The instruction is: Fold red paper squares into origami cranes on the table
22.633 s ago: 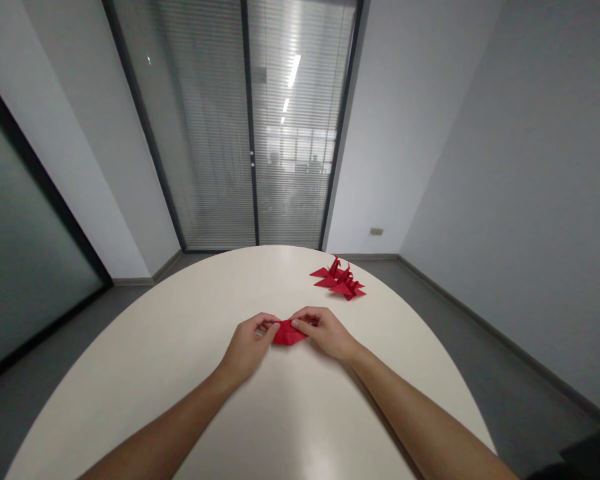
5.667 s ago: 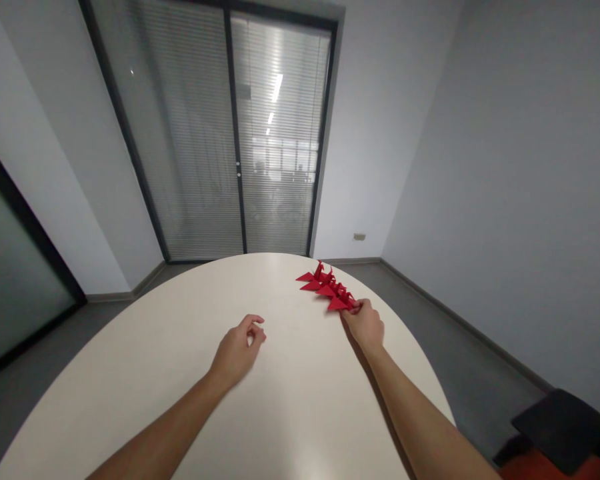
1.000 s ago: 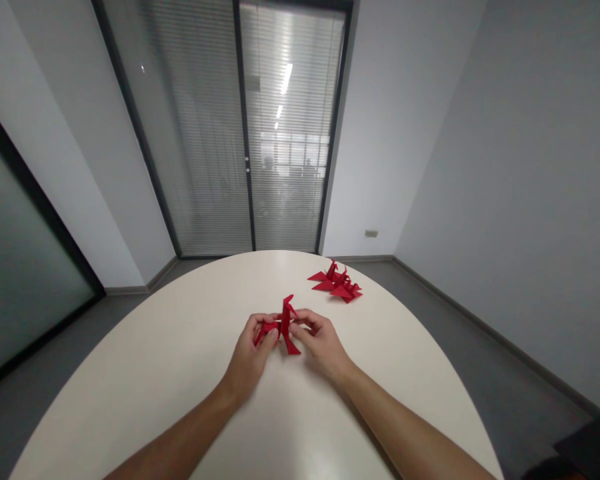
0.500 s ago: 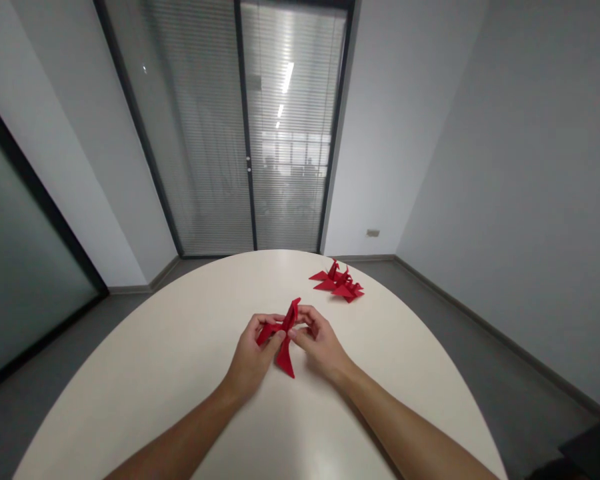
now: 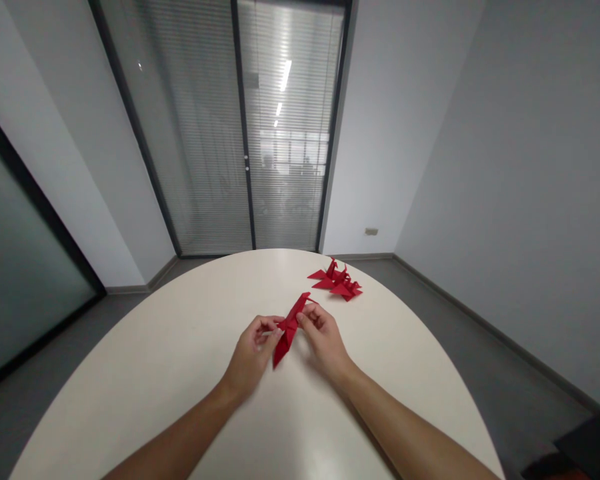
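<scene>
A red origami crane (image 5: pixel 289 327) is held above the table between my two hands, its folded head and neck slanting up to the right and a pointed wing hanging down toward me. My left hand (image 5: pixel 254 350) pinches its left side between thumb and fingers. On the other side, my right hand (image 5: pixel 325 337) grips the crane near the neck, thumb in front. The fingertips cover part of the folds. Several finished-looking red paper cranes (image 5: pixel 337 281) stand close together on the table beyond my right hand.
The round cream table (image 5: pixel 180 373) spreads under both forearms. Behind it are a glass door with blinds (image 5: pixel 290 167) and grey walls. A dark object (image 5: pixel 593 443), partly cut off, is at the lower right.
The crane has turned in my hands; its neck now leans farther right and its lower wing points left. My right hand has shifted slightly along it. The cranes behind stay put.
</scene>
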Available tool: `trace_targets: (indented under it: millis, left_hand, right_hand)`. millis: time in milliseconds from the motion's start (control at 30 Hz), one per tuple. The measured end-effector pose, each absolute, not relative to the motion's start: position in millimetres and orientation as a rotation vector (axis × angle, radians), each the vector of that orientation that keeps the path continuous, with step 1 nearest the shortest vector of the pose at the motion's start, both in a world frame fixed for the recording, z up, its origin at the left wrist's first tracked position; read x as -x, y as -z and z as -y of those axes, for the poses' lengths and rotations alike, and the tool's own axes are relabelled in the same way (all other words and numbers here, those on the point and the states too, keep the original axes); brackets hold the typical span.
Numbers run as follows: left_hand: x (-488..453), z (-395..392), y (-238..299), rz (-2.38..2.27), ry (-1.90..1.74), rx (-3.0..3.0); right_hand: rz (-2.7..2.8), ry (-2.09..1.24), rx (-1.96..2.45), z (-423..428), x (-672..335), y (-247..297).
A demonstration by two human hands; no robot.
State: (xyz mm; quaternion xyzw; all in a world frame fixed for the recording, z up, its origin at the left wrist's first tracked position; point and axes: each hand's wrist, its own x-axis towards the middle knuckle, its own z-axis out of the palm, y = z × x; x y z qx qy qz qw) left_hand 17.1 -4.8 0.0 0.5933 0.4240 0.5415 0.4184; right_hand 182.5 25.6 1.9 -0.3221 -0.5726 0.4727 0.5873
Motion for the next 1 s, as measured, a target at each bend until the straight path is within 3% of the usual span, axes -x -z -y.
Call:
trace_targets:
  millis: [533, 1000]
  left_hand:
    - [-16, 4, 2, -1.208, -1.388, -1.502]
    - [-20, 8, -5, -1.068, -1.525, -1.441]
  right_hand:
    - [1.391, -1.281, 0.713, -14, -176, 2]
    - [1.684, -1.064, 0.747, -1, -171, -7]
